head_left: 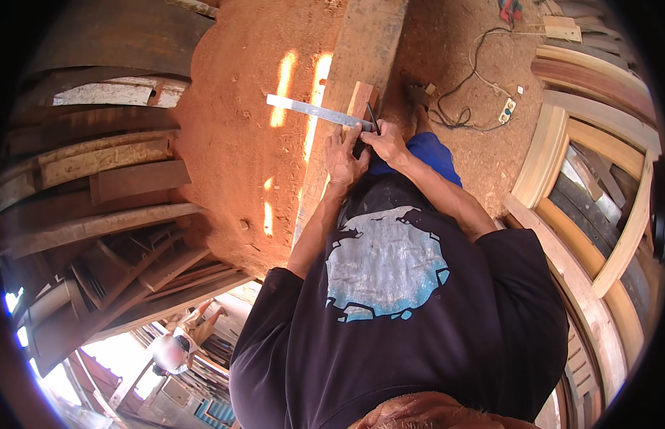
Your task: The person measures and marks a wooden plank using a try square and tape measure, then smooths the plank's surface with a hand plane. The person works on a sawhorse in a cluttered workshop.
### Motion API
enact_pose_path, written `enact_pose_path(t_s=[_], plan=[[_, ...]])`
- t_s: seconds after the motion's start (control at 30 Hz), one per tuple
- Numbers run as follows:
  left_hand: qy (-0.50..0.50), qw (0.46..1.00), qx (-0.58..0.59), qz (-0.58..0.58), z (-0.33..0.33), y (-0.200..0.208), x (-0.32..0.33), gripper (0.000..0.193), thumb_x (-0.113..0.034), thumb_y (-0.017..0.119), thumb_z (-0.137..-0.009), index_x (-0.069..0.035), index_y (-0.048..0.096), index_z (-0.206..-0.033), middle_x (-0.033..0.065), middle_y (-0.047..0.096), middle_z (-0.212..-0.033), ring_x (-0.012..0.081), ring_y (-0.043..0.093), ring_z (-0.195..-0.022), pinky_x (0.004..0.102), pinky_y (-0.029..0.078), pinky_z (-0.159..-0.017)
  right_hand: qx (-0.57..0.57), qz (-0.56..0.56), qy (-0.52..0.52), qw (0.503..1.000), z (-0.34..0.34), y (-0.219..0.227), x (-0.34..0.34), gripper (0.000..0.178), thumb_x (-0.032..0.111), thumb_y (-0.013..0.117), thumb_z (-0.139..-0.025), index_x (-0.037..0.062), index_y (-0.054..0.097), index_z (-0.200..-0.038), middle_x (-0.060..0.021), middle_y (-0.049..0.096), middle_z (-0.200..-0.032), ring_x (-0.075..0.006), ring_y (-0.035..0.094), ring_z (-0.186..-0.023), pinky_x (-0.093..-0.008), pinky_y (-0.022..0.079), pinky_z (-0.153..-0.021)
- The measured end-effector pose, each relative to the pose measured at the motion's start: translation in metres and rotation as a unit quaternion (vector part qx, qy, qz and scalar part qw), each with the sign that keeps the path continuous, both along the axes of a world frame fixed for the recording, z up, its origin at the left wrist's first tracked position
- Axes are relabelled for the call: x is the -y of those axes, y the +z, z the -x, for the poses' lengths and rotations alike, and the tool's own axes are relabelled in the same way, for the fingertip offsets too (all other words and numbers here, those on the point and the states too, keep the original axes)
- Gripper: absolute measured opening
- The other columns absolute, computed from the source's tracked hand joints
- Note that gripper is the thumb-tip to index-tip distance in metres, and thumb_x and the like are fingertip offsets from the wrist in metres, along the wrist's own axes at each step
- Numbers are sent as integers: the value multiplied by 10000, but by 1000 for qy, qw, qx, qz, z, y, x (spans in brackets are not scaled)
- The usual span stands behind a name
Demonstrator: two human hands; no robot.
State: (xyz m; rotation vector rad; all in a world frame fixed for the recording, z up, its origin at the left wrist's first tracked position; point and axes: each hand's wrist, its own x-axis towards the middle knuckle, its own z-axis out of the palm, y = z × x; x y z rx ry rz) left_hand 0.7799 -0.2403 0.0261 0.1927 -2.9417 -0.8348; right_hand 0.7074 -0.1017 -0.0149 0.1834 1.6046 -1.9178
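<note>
Cropped head [436,413], right fingers [370,138] pinching slim dark tool [373,116], left fingers [336,139] at ruler [311,110], grip partly hidden, unclear

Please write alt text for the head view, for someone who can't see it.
A person's right grip holds a slim dark stick, and the left grip is at a flat metal strip, which crosses a wood block over a wooden plank.

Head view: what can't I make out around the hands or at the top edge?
All in the head view:
- Wooden block: near part hidden by metal rule and hands.
- Dark stick: lower end hidden by right hand.
- Dark piece: partly covered by left hand and right; kind unclear.
- Red object: cut off by top edge, too small.
</note>
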Motion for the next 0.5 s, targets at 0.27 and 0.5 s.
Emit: enact_pose_path(t_s=[0.27, 0.5], plan=[[10, 1000, -2, 14, 1, 0, -2, 769, -283, 834, -771, -323, 568, -1492, 253, 524, -1415, 457, 545, -1177, 543, 461, -1007, -8, -32, -6, 999, 2, 6, 0, 183, 109, 794, -862, -19, 667, -897, -13, 658, -825, -84, 585, -752, -276, 483, -639], [11, 1000, -11, 24, 2, 1, -2, 750, -297, 835, -775, -318, 583, -1480, 251, 529, -1410, 455, 545, -1174, 542, 462, -1005, -1, -13, -10, 1000, 3, 5, 2, 189, 120, 799, -858, -8, 663, -885, -2, 642, -806, -82, 571, -733, -279, 468, -619]])
